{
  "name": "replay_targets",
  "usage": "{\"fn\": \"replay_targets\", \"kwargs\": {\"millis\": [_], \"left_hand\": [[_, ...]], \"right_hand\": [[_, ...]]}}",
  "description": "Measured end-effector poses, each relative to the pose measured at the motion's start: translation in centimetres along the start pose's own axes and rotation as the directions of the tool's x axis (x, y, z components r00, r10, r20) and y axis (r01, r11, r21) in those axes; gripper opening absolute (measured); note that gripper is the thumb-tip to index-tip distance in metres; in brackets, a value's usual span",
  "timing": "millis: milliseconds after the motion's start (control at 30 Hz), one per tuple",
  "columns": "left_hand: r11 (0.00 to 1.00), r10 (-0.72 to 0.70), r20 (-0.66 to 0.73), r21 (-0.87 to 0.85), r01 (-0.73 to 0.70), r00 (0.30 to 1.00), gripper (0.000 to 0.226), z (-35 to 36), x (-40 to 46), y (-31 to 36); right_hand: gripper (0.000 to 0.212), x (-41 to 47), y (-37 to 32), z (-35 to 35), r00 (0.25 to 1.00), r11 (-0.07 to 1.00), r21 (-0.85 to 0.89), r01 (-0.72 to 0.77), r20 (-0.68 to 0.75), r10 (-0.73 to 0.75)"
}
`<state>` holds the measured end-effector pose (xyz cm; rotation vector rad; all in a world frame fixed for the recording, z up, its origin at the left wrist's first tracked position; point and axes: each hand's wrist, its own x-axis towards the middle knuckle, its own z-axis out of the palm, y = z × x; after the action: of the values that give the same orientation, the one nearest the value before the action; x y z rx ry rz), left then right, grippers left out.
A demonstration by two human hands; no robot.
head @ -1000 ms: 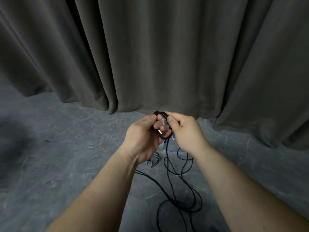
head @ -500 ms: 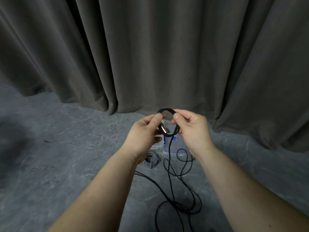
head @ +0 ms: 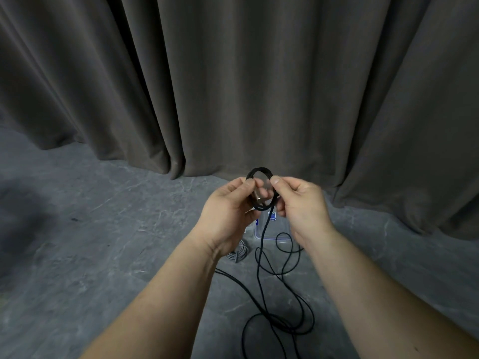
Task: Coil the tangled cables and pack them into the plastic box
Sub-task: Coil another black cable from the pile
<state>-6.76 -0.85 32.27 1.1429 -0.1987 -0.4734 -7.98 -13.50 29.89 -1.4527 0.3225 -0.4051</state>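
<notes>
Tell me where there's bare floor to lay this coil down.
Bare floor runs wide left of your left hand, out to the curtain. Right of your right hand another patch is free. The middle is crowded: the clear box, a grey cable bundle, and loose black cable trailing toward you.

You stand over a grey, marble-veined floor (head: pixel 103 255). On it sits a clear plastic box (head: pixel 270 230) with a blue rim. Just left of the box lies a small grey coiled cable (head: pixel 237 253). On your side of the box, loose loops of black cable (head: pixel 282 314) sprawl across the floor, one loop just beside the box's near edge.
</notes>
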Motion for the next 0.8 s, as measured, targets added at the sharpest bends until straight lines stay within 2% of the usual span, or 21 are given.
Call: {"fn": "replay_targets", "kwargs": {"millis": [233, 433, 600, 733, 800], "left_hand": [[0.991, 0.019, 0.049, -0.136, -0.012, 0.999, 0.022, 0.2, -0.1, 0.1], [1.000, 0.018, 0.111, -0.016, -0.016, 0.994, 0.020, 0.2, -0.5, 0.2], [0.995, -0.039, 0.121, -0.091, 0.050, 0.992, 0.029, 0.0, -0.4, 0.5], [0.988, -0.040, 0.071, -0.149, 0.050, 0.997, 0.026, -0.2, 0.0, 0.3], [0.976, -0.018, 0.010, -0.216, 0.020, 1.000, 0.025, -0.4, 0.2, 0.4]], "right_hand": [[0.019, 0.2, 0.5, -0.2, 1.000, 0.999, -0.027, 0.023, -0.015, -0.024], [0.020, 0.5, 1.0, 0.0, 0.999, 0.999, -0.039, 0.023, 0.050, -0.021], [0.017, 0.4, 0.9, 0.0, 0.998, 0.999, 0.031, -0.029, 0.061, 0.027], [0.020, 0.0, 0.4, 0.1, 0.979, 0.982, 0.133, -0.131, 0.172, 0.107], [0.018, -0.2, 0.5, 0.1, 0.966, 0.984, 0.055, -0.169, 0.209, 0.155]]}}
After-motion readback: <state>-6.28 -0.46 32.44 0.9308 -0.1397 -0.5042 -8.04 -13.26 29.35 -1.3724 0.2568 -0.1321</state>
